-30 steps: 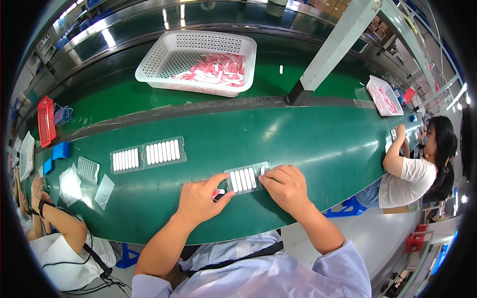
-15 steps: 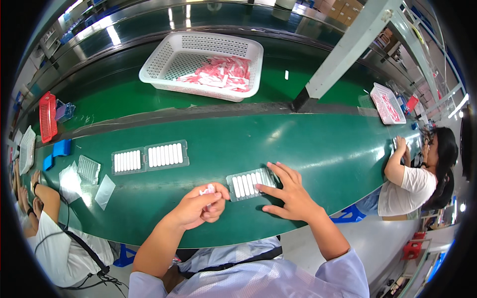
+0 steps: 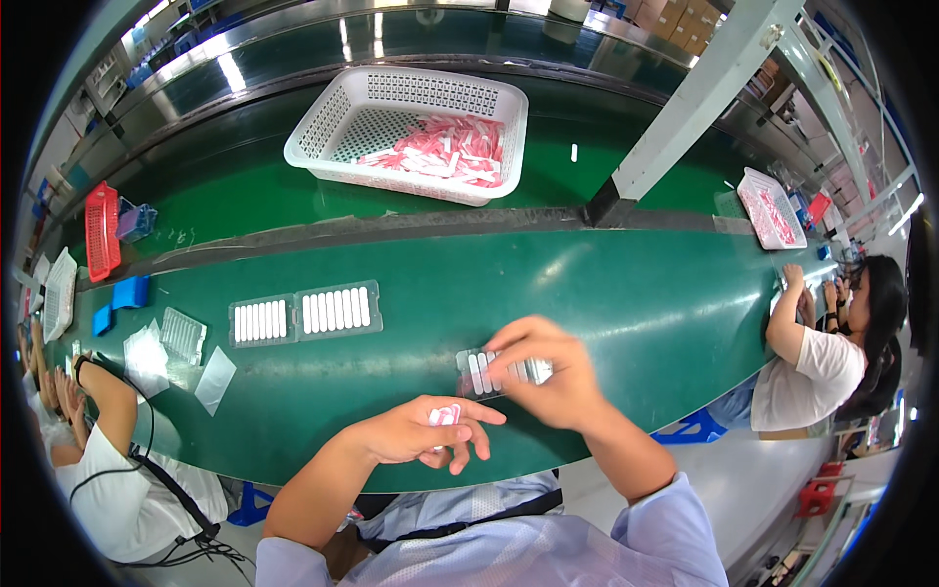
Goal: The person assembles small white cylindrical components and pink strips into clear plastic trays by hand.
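Note:
My left hand [image 3: 421, 433] is turned partly palm up, with a few small pink-and-white strips [image 3: 444, 415] cradled in it. Its index finger stretches out to the right and the other fingers curl loosely. Over a clear plastic tray [image 3: 466, 388] hovers or rests my right hand [image 3: 553, 377], its fingers bent downward and smeared by motion. Whether it pinches anything is hidden. White rounded sticks [image 3: 480, 373] stand in a row in that tray, partly covered by the right hand. To the left lies an open two-part clear case [image 3: 295, 320], both halves filled with white sticks.
Beyond the dark ledge stands a white perforated basket [image 3: 406, 181] of pink-and-white strips. A single white piece [image 3: 574, 153] lies right of it. Clear sheets [image 3: 215, 382] and an unfilled clear tray [image 3: 183, 335] lie left. Co-workers sit on both sides; a grey post [image 3: 675, 112] rises at right.
My left hand has loosened and moved down and right, showing the strips in its palm. The right hand has lifted its spread fingers into a bent, downward pose over the tray.

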Action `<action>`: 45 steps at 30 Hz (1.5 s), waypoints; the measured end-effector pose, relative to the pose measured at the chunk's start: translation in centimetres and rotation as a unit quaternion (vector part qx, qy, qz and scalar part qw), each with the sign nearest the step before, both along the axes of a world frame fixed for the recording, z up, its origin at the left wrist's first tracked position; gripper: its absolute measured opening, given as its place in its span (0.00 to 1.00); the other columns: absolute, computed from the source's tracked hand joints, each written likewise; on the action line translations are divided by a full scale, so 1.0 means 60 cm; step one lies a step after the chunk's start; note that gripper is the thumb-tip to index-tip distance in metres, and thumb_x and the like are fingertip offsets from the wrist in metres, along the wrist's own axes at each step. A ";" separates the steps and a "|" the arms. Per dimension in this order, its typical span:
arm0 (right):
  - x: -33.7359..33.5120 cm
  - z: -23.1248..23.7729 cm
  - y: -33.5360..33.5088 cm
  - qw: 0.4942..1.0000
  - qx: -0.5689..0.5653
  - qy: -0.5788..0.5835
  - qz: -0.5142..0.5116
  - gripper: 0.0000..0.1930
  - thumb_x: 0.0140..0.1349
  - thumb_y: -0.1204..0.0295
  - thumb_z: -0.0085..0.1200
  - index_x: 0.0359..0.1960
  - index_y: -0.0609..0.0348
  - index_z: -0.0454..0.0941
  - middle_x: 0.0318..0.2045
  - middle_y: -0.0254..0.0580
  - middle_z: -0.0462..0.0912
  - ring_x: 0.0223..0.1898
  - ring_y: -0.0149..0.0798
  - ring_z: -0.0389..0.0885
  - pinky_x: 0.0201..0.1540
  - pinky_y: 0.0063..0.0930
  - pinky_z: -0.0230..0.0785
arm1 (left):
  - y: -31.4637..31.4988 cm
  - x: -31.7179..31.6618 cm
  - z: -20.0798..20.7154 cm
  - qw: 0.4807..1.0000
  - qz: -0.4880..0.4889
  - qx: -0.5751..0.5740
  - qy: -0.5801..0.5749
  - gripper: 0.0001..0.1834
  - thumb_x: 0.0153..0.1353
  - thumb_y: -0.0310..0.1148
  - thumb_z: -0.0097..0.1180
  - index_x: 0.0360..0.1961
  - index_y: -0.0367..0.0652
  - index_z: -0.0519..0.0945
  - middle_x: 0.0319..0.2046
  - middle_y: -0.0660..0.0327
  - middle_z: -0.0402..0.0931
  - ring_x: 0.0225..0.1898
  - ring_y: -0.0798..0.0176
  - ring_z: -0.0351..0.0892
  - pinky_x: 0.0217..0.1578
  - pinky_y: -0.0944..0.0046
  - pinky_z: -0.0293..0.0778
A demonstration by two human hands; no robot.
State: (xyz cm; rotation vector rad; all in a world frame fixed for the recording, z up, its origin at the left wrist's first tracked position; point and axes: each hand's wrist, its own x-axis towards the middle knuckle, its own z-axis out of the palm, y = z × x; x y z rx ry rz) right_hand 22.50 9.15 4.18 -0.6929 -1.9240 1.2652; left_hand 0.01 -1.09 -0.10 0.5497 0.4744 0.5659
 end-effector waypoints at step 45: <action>0.005 0.018 0.004 0.920 0.361 -0.108 0.110 0.15 0.51 0.76 0.67 0.42 0.47 0.89 0.39 0.29 0.85 0.37 0.37 0.82 0.47 0.35 0.71 | 0.005 -0.009 -0.010 0.998 0.041 -0.003 0.049 0.17 0.78 0.37 0.54 0.58 0.35 0.79 0.48 0.53 0.85 0.27 0.71 0.76 0.23 0.73 0.64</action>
